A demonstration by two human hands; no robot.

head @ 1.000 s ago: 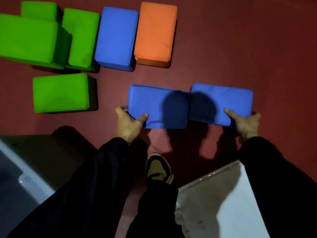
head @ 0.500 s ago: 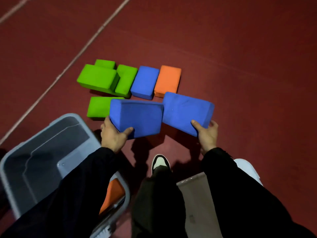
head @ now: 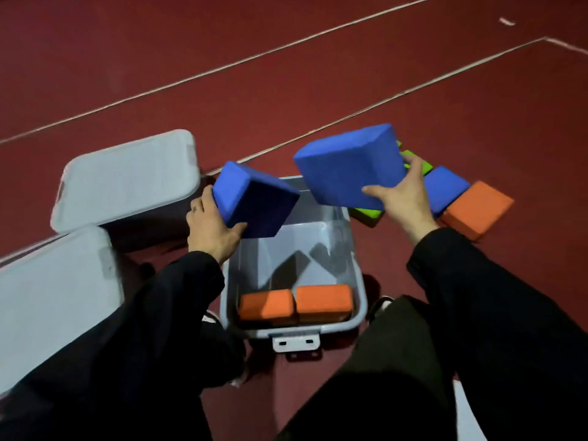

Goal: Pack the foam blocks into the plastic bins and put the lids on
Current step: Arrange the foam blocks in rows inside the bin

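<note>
My left hand (head: 213,229) grips a blue foam block (head: 253,202), tilted above the far left corner of an open grey plastic bin (head: 358,292). My right hand (head: 404,194) grips a second, larger-looking blue block (head: 346,167), held above the bin's far right corner. Two orange blocks (head: 296,303) lie side by side at the near end of the bin. On the floor to the right lie a blue block (head: 445,187), an orange block (head: 475,210) and green blocks (head: 366,213), partly hidden behind my right hand and its block.
Two grey lidded bins stand to the left, one far (head: 127,178) and one near (head: 54,300). A white latch (head: 296,342) sticks out from the open bin's near rim. My legs and shoes flank the bin. White lines cross the red floor (head: 286,74).
Both hands have lifted the two blue blocks off the floor and swung them left over the open bin. The view has turned, so the remaining floor blocks now lie to the right.
</note>
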